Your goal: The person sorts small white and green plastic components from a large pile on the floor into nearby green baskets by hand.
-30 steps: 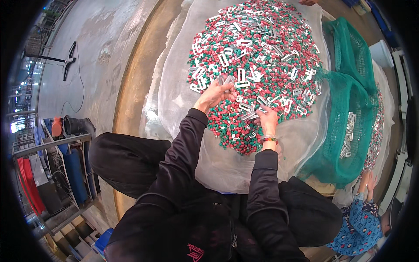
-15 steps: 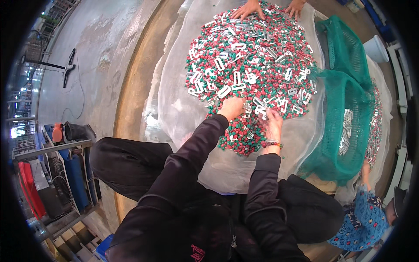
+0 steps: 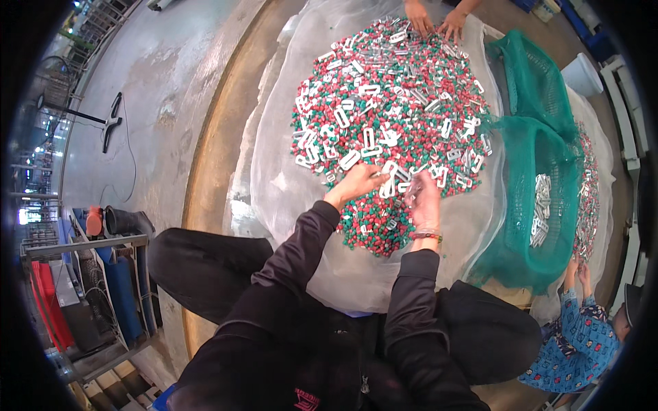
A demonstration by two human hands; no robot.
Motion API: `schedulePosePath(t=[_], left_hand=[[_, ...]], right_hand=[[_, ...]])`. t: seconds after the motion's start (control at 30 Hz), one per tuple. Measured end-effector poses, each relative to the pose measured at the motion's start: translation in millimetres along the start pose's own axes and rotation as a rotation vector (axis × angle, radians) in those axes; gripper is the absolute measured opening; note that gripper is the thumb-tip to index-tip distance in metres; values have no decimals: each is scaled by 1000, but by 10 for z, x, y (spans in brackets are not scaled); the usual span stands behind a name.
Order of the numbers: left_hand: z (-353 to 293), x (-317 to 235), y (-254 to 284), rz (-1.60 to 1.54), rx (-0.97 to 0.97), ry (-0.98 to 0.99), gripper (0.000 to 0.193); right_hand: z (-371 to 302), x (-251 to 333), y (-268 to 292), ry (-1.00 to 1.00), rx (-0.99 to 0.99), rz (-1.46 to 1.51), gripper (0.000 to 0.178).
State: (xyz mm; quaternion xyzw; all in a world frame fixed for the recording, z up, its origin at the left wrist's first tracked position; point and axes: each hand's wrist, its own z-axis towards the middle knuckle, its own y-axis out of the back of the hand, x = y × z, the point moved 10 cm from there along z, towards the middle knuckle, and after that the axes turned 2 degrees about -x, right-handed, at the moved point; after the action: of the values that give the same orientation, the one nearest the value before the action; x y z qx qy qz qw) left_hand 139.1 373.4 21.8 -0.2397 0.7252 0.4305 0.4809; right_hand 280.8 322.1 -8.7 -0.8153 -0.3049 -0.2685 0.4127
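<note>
A wide pile of small red and green pellets mixed with white plastic pieces [image 3: 370, 139] lies on a pale mesh sheet [image 3: 274, 157] in front of me. My left hand [image 3: 360, 183] is over the pile's near part, thumb and fingertips closed at the edge of a white frame-shaped piece [image 3: 388, 177]. My right hand [image 3: 426, 200], with a beaded bracelet at its wrist, is close by on the right. Its fingers are curled inward beside white pieces; what they hold is blurred. Between my forearms spreads a smaller heap of pellets [image 3: 377, 229].
Another person's hands [image 3: 435, 24] work at the pile's far edge. To the right stand green mesh-lined baskets [image 3: 507, 240], the nearer holding white pieces [image 3: 541, 209]. A white bucket [image 3: 584, 75] is behind. A person in a blue patterned top [image 3: 579, 349] sits by another pile at right.
My left hand has opened out from a more closed pose and moved slightly left and down. The right hand has turned and sits slightly lower. The far person's hands have come closer together.
</note>
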Motion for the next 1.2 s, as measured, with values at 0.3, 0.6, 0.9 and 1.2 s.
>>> schedulePosePath(t=[0.3, 0.6, 0.9, 1.2], left_hand=[[-103, -510, 70, 248, -73, -150, 33], [-282, -467, 308, 56, -428, 40, 29], [-272, -407, 341, -390, -171, 213, 26], [-244, -378, 425, -711, -231, 248, 23]], right_hand=[[-23, 110, -326, 170, -14, -381, 14], [-205, 116, -529, 137, -43, -204, 15], [-313, 187, -761, 135, 112, -126, 14], [-443, 332, -926, 121, 109, -113, 15]])
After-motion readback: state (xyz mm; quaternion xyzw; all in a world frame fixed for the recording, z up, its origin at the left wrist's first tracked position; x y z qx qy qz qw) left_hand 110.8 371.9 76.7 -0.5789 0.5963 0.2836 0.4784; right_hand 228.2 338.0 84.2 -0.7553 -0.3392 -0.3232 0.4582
